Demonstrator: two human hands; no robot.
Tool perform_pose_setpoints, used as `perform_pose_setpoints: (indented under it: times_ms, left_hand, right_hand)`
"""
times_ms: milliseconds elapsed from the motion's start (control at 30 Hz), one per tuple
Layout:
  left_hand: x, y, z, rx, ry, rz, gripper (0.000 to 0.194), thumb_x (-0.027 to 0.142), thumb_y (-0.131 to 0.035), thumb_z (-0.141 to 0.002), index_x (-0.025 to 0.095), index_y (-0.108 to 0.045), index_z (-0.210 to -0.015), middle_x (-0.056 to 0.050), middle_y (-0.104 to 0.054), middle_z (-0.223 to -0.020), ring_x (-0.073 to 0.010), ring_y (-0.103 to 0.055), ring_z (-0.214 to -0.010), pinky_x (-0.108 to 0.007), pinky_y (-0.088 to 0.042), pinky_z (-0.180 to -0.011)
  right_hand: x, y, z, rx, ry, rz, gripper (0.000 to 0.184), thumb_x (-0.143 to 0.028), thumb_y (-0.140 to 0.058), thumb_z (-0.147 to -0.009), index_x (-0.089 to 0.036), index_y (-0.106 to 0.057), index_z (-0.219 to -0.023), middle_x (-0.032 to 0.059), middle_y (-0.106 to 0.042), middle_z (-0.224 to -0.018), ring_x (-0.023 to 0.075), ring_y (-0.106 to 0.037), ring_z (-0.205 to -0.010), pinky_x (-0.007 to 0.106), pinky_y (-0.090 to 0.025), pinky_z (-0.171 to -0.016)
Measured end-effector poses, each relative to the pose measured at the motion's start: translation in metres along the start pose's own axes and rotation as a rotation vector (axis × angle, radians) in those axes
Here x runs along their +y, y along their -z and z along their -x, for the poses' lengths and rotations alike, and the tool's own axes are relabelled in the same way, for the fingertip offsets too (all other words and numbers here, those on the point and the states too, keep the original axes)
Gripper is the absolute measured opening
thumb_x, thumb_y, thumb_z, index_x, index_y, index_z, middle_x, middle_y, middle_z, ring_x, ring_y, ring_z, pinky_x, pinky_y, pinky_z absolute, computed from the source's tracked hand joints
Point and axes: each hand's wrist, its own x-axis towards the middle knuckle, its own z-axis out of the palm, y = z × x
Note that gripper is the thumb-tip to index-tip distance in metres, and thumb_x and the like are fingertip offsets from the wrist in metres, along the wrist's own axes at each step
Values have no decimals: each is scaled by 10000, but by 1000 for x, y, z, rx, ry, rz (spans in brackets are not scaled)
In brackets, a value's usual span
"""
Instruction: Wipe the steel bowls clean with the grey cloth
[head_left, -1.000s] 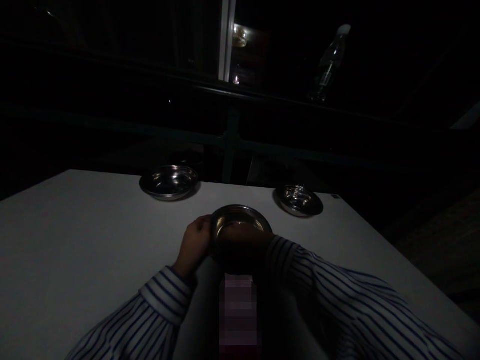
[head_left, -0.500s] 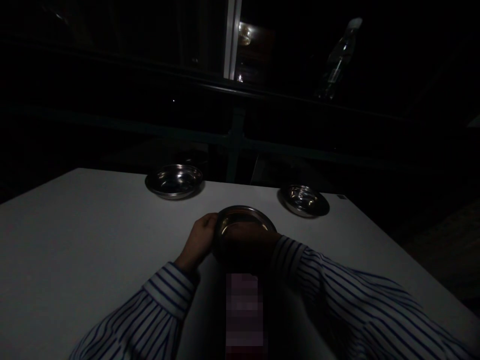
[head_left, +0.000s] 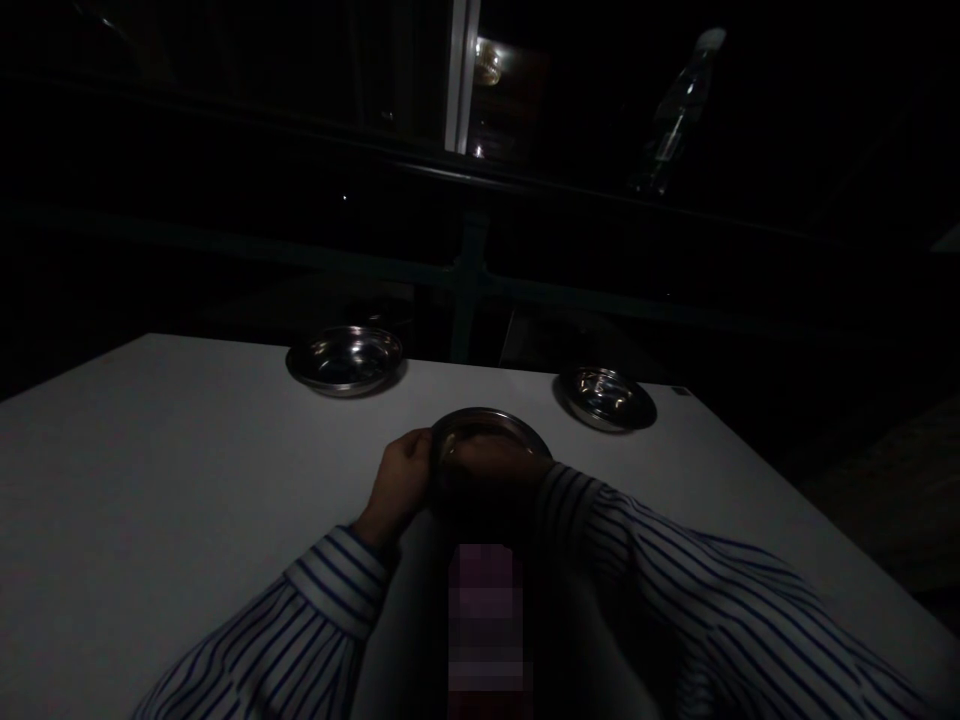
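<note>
At a white table [head_left: 225,450], left fingers [head_left: 417,441] grip a metal bowl [head_left: 491,414], right fingers [head_left: 480,456] inside it, their closure unclear.

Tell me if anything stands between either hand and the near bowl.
Nothing visible does: the left hand holds the near bowl at its left rim; the right hand is over its opening, contact inside too dark to tell. The far left bowl and far right bowl sit behind, out of the way.

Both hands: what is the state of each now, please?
Left hand: closed on the near bowl.
Right hand: inside that bowl; grip cannot be told.
</note>
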Motion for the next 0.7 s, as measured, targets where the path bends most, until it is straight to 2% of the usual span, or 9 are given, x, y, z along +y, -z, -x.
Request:
perform_pose_setpoints:
  times_ms: [67,167,333,400,533,700]
  left_hand:
    - [0,0,-1,8,-5,-11,361,371,-471,-753,104,-673,-888,-119,-716,-850,-255,-638,-870,-330,-482,-710]
    - [-1,0,-2,50,-13,-36,356,358,-459,-761,100,-669,-888,-139,-711,-901,-259,-635,-877,-334,-479,-708]
    - [-3,-1,-4,79,-22,-60,355,379,-459,-768,113,-681,-850,-126,-716,-838,-241,-643,-784,-333,-477,-693]
    - [-4,0,-4,73,-27,-62,364,392,-471,-760,114,-686,-855,-128,-718,-852,-242,-644,-782,-331,-479,-687]
    - [-3,2,-5,73,-37,-68,358,373,-466,-756,110,-688,-855,-125,-719,-855,-246,-645,-793,-329,-477,-690]
    - [-2,1,-4,81,-34,-85,353,370,-446,-769,110,-676,-835,-119,-714,-811,-242,-642,-764,-332,-472,-676]
  right_hand:
    - [6,6,-3,36,-18,32,208,-244,-489,-898,-131,-592,-1040,98,-606,-1077,214,-577,-988,402,-460,-847]
    - [11,11,-2,67,-26,54,229,-162,-441,-886,-104,-627,-1006,151,-623,-1076,250,-569,-1032,382,-424,-869]
    - [12,4,6,-27,103,13,217,-169,-542,-828,-189,-651,-1015,44,-659,-1065,157,-608,-956,240,-428,-824]
    - [14,4,5,-24,101,12,236,-175,-543,-827,-184,-644,-1040,56,-655,-1076,167,-609,-959,251,-429,-819]
    - [15,4,3,46,18,30,241,-146,-469,-855,-109,-642,-1020,145,-644,-1065,220,-594,-995,316,-413,-852]
    - [14,-3,10,-2,109,-23,231,-198,-545,-833,-209,-639,-1043,31,-648,-1090,147,-596,-974,232,-420,-838]
